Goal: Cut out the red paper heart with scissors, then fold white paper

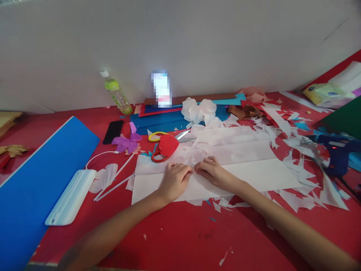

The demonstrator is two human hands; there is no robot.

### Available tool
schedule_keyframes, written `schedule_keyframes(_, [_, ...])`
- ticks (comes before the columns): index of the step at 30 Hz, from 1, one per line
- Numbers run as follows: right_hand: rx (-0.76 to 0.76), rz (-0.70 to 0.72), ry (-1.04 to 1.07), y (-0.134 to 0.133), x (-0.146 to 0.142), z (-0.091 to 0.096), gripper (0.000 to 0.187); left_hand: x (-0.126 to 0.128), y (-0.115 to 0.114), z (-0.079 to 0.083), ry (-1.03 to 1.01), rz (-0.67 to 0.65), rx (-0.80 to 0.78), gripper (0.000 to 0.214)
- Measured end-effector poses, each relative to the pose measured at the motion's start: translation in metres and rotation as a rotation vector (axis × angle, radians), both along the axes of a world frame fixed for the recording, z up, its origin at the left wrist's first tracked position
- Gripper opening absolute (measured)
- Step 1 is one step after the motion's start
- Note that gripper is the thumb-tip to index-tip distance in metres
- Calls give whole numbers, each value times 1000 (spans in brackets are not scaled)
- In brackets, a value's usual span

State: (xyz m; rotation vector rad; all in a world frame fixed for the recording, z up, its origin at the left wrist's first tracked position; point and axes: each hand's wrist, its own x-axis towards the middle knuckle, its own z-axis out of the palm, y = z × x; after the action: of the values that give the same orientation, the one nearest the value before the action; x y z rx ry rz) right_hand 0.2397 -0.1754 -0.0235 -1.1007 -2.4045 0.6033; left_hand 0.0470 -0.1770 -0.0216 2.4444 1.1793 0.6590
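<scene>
My left hand (176,178) and my right hand (217,175) meet fingertip to fingertip over a long sheet of white paper (254,174) with a crease along it. The fingers of both are curled in a pinch on white paper; whether it is the sheet or a small separate piece I cannot tell. Just beyond my left hand lie scissors (158,160) with yellow and red handles, partly covered by a red heart-shaped piece (168,145). Behind the sheet sits a white paper flower (199,111).
White paper scraps (299,192) surround a blue glue gun (337,150) at right. Leftward are a purple flower (128,143), black phone (113,131), white power bank (72,197) and blue board (42,180). A bottle (118,94) and lit phone (161,88) stand near the wall.
</scene>
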Motion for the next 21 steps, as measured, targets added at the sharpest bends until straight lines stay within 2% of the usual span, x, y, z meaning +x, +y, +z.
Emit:
schedule_keyframes(12, [-53,-29,78,-1,6,-5,16,0,1,-4,84,-41,8,13])
schedule_keyframes(15, [-54,-31,100,0,6,-7,16,0,1,-3,60,-25,-32,7])
schedule_keyframes(21, [-60,-38,129,-3,7,-5,16,0,1,0,-43,-14,-134,11])
